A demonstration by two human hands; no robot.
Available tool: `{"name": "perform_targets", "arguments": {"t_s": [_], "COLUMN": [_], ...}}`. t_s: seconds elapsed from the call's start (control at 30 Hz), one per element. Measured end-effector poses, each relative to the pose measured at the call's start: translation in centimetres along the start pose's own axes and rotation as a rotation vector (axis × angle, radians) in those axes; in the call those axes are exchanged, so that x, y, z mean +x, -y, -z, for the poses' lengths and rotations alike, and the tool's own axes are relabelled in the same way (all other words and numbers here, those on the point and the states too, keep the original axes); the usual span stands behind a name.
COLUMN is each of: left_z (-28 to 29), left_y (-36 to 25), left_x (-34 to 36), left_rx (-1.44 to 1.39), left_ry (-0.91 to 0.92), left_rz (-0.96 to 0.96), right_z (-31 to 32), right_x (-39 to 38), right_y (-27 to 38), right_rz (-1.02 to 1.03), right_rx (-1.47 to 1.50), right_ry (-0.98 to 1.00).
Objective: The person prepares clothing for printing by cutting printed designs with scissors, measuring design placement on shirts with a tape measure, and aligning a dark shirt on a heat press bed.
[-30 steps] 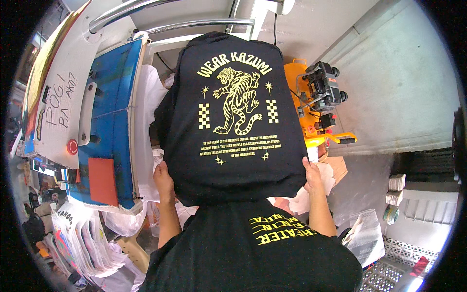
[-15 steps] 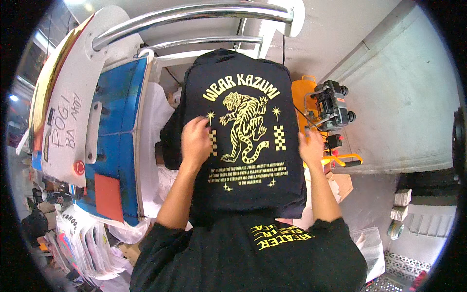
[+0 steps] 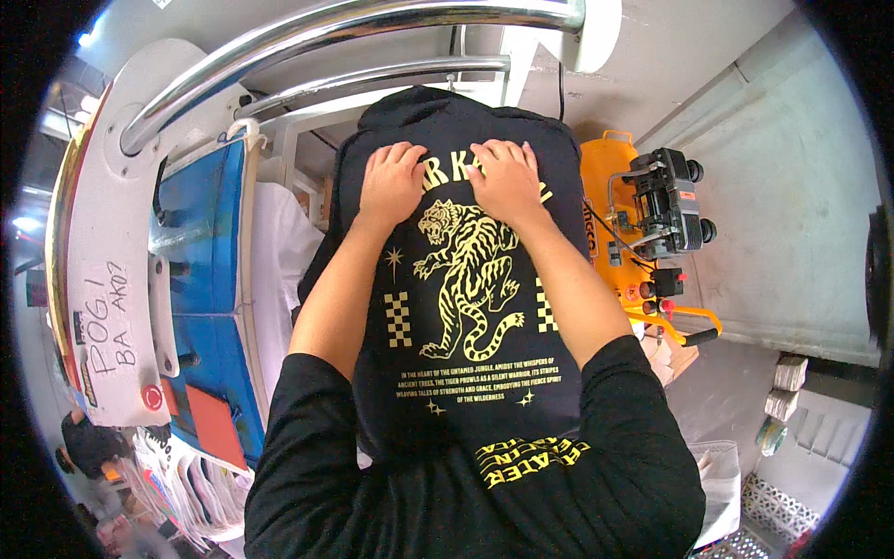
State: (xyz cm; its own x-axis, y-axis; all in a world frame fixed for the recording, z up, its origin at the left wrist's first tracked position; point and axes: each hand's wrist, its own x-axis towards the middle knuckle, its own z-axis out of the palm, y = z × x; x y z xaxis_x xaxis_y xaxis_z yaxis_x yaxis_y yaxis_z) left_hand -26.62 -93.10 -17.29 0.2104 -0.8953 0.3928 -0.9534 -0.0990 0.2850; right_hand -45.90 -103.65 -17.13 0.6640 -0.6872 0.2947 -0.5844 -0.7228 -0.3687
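Nearest lay the person's own black shirt [image 3: 428, 522], with yellow lettering across its chest. Beyond it, a black garment [image 3: 372, 424] was spread out before the person, its pale yellow tiger print [image 3: 470, 279] facing up; whatever supported it was hidden beneath. The left hand [image 3: 395, 184] and the right hand [image 3: 508, 184] rested palm down on its far part, side by side but apart, partly covering the arched lettering above the tiger. The fingers of both hands were slightly bent and a little spread, pressed on the cloth; no fold showed pinched between them.

To the left stood a blue-covered board [image 3: 200, 265] bearing a flat red piece [image 3: 216, 424], and past that a white panel [image 3: 110, 261] with a red button [image 3: 152, 398]. To the right was an orange compressor [image 3: 601, 172]. Chrome bars [image 3: 372, 42] crossed beyond the garment, before a pale wall [image 3: 792, 186].
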Motion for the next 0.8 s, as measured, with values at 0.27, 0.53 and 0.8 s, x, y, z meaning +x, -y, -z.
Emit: {"name": "perform_targets", "arguments": {"t_s": [0.27, 0.53, 0.8], "left_z": [6.1, 13.2, 14.3], "left_y": [-1.0, -9.5, -9.4], "left_x": [-15.4, -38.1, -39.7], "left_rx": [-0.051, -0.442, -0.257], "left_ry": [0.110, 0.128, -0.015], "left_rz": [0.225, 0.549, 0.419], "right_z": [6.9, 13.2, 14.5], "right_x": [-14.5, -39.1, -40.0], "right_y": [-2.3, 2.1, 2.4], "right_rz": [-0.148, -0.469, -0.405], "right_rx": [-0.180, 0.230, 0.132], "right_ry": [0.145, 0.054, 0.027]}}
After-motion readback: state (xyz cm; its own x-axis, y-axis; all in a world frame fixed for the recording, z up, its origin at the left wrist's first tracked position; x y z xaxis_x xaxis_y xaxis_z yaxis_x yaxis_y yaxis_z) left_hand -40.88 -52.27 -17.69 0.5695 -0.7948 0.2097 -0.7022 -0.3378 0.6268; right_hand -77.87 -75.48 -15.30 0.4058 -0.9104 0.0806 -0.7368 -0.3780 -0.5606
